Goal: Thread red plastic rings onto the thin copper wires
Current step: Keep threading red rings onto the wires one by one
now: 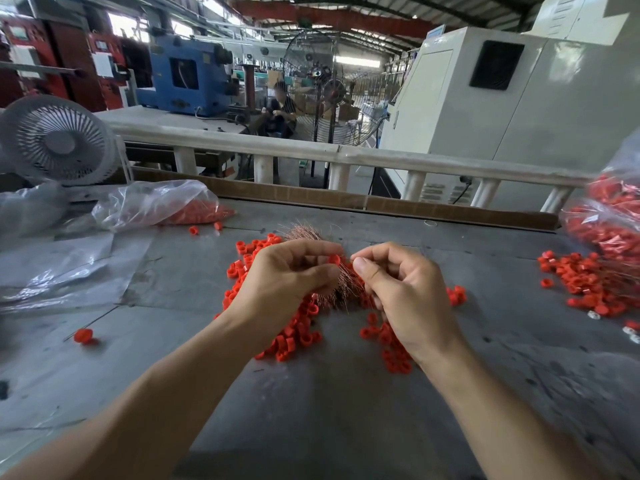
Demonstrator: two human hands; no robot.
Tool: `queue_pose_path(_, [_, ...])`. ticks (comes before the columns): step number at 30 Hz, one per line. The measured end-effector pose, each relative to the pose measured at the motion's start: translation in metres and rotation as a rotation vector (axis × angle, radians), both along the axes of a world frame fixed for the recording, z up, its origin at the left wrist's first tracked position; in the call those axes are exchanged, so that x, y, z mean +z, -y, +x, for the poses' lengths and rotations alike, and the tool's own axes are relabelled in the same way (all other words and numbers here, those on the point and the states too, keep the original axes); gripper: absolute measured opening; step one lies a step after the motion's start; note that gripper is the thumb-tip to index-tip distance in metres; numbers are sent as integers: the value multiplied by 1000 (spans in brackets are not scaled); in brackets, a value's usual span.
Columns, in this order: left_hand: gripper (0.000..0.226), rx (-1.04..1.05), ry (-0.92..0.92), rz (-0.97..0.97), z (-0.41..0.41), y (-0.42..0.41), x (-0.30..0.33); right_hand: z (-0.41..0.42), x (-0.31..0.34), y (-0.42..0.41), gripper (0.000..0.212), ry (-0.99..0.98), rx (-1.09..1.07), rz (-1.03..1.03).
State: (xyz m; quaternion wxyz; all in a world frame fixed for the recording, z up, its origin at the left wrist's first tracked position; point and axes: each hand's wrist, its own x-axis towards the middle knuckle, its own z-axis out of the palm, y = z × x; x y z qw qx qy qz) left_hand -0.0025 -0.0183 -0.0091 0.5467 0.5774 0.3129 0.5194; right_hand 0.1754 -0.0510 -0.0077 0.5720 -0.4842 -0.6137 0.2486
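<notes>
My left hand [284, 282] pinches one red plastic ring [334, 259] between thumb and forefinger, raised above the grey table. My right hand [401, 289] faces it a little to the right, thumb and forefinger pinched together on a thin copper wire [348, 264] whose tip points at the ring. Beneath both hands lies a bundle of copper wires [304, 233] across a heap of loose red rings [298, 330]. Whether the wire tip is inside the ring I cannot tell.
A clear bag of red rings [166, 206] lies at the back left beside a white fan [57, 143]. Another ring pile [588, 282] and full bags [609, 216] sit at the right. One ring on a wire [83, 336] lies at the left. A rail [346, 154] bounds the far edge.
</notes>
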Motion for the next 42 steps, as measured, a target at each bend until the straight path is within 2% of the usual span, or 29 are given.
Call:
queue_pose_path(9, [29,-37,-20,43,3,3,3,0,-1,2,8,37,20,72])
queue_pose_path(26, [25,34,51,74,9,3,-4,-6,-3,3,6,33,6,48])
queue_pose_path(32, [23,-1,101,49,9,3,-2,-6,-2,5,13,42,-22,34])
queue_pose_path(42, [24,36,57,53,10,8,-3,-6,2,11,14,60,-62,-7])
